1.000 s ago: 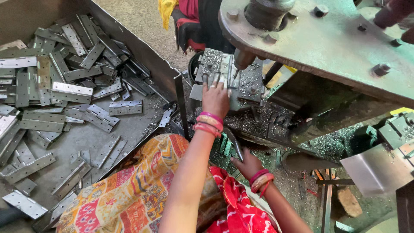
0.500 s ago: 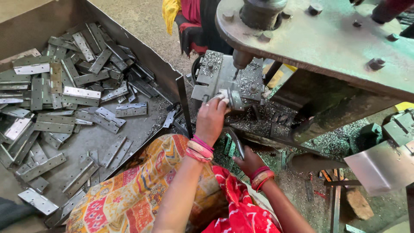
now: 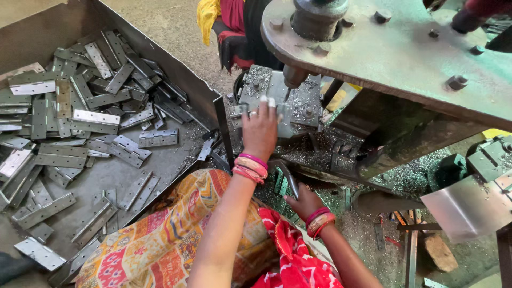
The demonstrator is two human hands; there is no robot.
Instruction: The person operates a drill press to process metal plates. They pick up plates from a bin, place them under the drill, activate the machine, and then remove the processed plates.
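Nearest: patterned orange cloth [image 3: 160,240] and red cloth [image 3: 293,261] over the lap, both forearms reaching out across them.

Right hand [image 3: 305,201], red bangles at the wrist, sits low under the machine. Fingers closed around a dark curved handle [image 3: 285,176]; the grip itself is partly hidden.

Left hand [image 3: 260,130], pink and orange bangles, is further out on the press bed [image 3: 272,96]. Fingertips press a small flat metal piece [image 3: 241,110] down on the bed, just left of the punch tip [image 3: 290,80]. Fingers lie flat on it, not wrapped around it.

Metal chips [image 3: 314,144] cover the bed and the floor around it.

Left side: big sheet-metal tray [image 3: 160,58] with a loose heap of flat hinge plates [image 3: 96,120], well apart from both hands.

Above: heavy round steel plate [image 3: 394,53] with bolts, the punch hanging from it.

Far top: another person's yellow and red clothing [image 3: 224,21].
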